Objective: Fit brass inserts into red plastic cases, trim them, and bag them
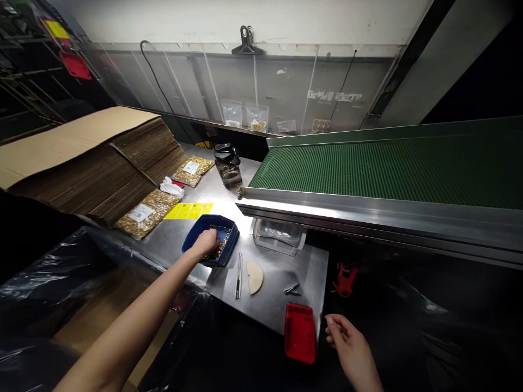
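My left hand (207, 242) reaches down into a blue bin (190, 233) that holds small brass-coloured parts (223, 246). Its fingers are curled down among the parts, and what they grip is hidden. Beyond the table's right front corner, my right hand (347, 340) is held in the air, just right of a shallow red tray (300, 333). Thumb and fingers are drawn together there; anything between them is too small to make out. The red tray overhangs the table's front edge and looks dark inside.
On the metal table (272, 272) lie a utility knife (239, 276), a pale half-disc (255, 277) and small nippers (291, 288). Bags of brass-coloured parts (153, 209), stacked cardboard (102, 171) and a dark jug (229, 169) stand behind. A green conveyor (347, 171) slopes up at right.
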A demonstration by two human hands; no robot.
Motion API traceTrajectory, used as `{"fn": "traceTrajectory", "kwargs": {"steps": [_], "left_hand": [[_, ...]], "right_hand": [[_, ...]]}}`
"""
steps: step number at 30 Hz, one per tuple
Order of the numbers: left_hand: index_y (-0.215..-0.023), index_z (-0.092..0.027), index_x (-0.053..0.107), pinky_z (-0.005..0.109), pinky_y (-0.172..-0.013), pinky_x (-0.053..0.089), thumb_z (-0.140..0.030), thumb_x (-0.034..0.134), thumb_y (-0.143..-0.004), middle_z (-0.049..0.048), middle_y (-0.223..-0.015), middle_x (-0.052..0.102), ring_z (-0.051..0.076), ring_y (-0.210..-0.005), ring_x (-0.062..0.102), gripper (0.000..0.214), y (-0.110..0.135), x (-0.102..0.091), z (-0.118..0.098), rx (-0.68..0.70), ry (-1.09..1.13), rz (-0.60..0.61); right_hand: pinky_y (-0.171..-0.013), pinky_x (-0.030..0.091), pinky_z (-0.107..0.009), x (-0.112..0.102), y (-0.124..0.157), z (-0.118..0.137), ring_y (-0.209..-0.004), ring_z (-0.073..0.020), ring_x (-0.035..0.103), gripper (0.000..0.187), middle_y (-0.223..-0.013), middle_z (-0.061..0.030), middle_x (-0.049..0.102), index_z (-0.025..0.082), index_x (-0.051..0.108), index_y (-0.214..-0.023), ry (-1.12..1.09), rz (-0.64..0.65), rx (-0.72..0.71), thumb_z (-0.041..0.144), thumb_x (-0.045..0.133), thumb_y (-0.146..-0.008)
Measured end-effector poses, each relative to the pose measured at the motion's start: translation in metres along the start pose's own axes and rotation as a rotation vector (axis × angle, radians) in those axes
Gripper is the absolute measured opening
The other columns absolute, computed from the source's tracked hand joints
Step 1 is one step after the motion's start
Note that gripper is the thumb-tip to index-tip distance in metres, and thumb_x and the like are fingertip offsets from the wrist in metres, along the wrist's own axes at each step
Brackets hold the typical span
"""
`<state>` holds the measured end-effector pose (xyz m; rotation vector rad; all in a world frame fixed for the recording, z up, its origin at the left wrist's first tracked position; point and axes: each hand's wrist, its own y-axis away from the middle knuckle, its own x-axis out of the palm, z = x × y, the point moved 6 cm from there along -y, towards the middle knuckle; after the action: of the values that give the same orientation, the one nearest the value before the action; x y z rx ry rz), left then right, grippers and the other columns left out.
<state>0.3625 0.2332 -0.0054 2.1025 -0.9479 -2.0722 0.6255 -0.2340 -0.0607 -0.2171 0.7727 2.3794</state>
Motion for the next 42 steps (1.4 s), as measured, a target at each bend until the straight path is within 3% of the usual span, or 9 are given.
{"fn": "traceTrajectory", "kwargs": {"steps": [9, 16, 18, 21, 25, 28, 32, 38, 42], "left_hand": [[-0.115, -0.014, 0.066, 0.046, -0.093, 0.058, -0.033, 0.068, -0.097, 0.0096, -0.118, 0.067, 0.025, -0.107, 0.066, 0.026, 0.005, 0.002, 0.004, -0.05, 0.281, -0.039], [-0.099, -0.013, 0.065, 0.031, -0.069, 0.058, -0.028, 0.066, -0.098, 0.0028, -0.094, 0.066, 0.016, -0.078, 0.064, 0.015, 0.018, -0.036, 0.007, -0.134, 0.866, -0.076], [-0.095, -0.012, 0.062, 0.023, -0.06, 0.053, -0.022, 0.063, -0.099, 0.0005, -0.085, 0.062, 0.012, -0.069, 0.06, 0.011, 0.038, -0.045, -0.002, -0.111, 1.099, -0.049], [-0.09, -0.012, 0.062, 0.015, -0.055, 0.047, -0.012, 0.064, -0.094, 0.0019, -0.082, 0.059, 0.008, -0.066, 0.056, 0.005, 0.085, -0.045, -0.033, -0.036, 1.426, 0.052], [-0.092, -0.011, 0.068, 0.011, -0.057, 0.048, -0.012, 0.074, -0.086, 0.0059, -0.086, 0.061, 0.008, -0.07, 0.056, 0.008, 0.154, -0.023, -0.089, 0.044, 1.731, 0.248], [-0.095, -0.011, 0.073, 0.011, -0.061, 0.051, -0.019, 0.083, -0.08, 0.0058, -0.09, 0.062, 0.008, -0.073, 0.056, 0.02, 0.191, -0.005, -0.125, 0.07, 1.861, 0.358], [-0.099, -0.012, 0.076, 0.01, -0.067, 0.05, -0.025, 0.088, -0.079, 0.0041, -0.092, 0.063, 0.006, -0.074, 0.055, 0.027, 0.218, 0.006, -0.154, 0.087, 1.95, 0.402], [-0.095, -0.013, 0.073, 0.014, -0.068, 0.049, -0.026, 0.091, -0.077, 0.0015, -0.086, 0.064, 0.007, -0.073, 0.055, 0.029, 0.24, 0.004, -0.187, 0.104, 1.969, 0.342], [-0.105, -0.017, 0.066, 0.016, -0.066, 0.049, -0.025, 0.091, -0.076, 0.0007, -0.084, 0.067, 0.008, -0.071, 0.059, 0.04, 0.246, -0.001, -0.207, 0.124, 1.994, 0.299]], "right_hand": [[-0.073, 0.058, -0.029, -0.011, 0.023, -0.01, -0.079, -0.0234, 0.074, 0.064, -0.088, -0.0089, 0.076, 0.018, 0.074, -0.11, 0.029, -0.054, 0.032, 0.075, 0.055, -0.087], [-0.072, 0.058, -0.029, -0.03, 0.034, 0.014, -0.079, -0.0247, 0.075, 0.064, -0.088, -0.0094, 0.076, 0.019, 0.074, -0.108, 0.039, -0.123, 0.027, 0.076, 0.054, -0.087], [-0.072, 0.059, -0.03, -0.023, 0.036, 0.042, -0.081, -0.0259, 0.075, 0.063, -0.089, -0.0105, 0.076, 0.019, 0.074, -0.108, -0.01, -0.097, -0.003, 0.075, 0.055, -0.088], [-0.071, 0.059, -0.03, 0.007, 0.037, 0.115, -0.082, -0.0252, 0.074, 0.052, -0.09, -0.0101, 0.076, 0.019, 0.074, -0.108, -0.089, 0.023, -0.13, 0.065, 0.055, -0.094], [-0.077, 0.057, -0.027, 0.057, 0.037, 0.231, -0.085, -0.0186, 0.072, 0.03, -0.098, -0.005, 0.074, 0.022, 0.074, -0.113, -0.118, 0.172, -0.514, 0.043, 0.056, -0.101], [-0.085, 0.054, -0.027, 0.083, 0.037, 0.273, -0.092, -0.0167, 0.069, 0.028, -0.104, -0.0035, 0.073, 0.025, 0.072, -0.124, -0.071, 0.223, -0.732, 0.031, 0.057, -0.101], [-0.084, 0.054, -0.025, 0.091, 0.039, 0.263, -0.092, -0.0152, 0.068, 0.024, -0.102, -0.0028, 0.071, 0.027, 0.076, -0.119, -0.096, 0.214, -0.768, 0.026, 0.062, -0.1], [-0.08, 0.056, -0.028, 0.06, 0.053, 0.234, -0.091, -0.0169, 0.068, 0.02, -0.097, -0.0031, 0.071, 0.029, 0.079, -0.11, -0.233, 0.006, -0.771, 0.02, 0.067, -0.097], [-0.071, 0.056, -0.027, 0.04, 0.06, 0.227, -0.081, -0.0155, 0.066, 0.007, -0.089, -0.0016, 0.067, 0.026, 0.076, -0.096, -0.367, -0.075, -0.718, 0.02, 0.073, -0.093]]}}
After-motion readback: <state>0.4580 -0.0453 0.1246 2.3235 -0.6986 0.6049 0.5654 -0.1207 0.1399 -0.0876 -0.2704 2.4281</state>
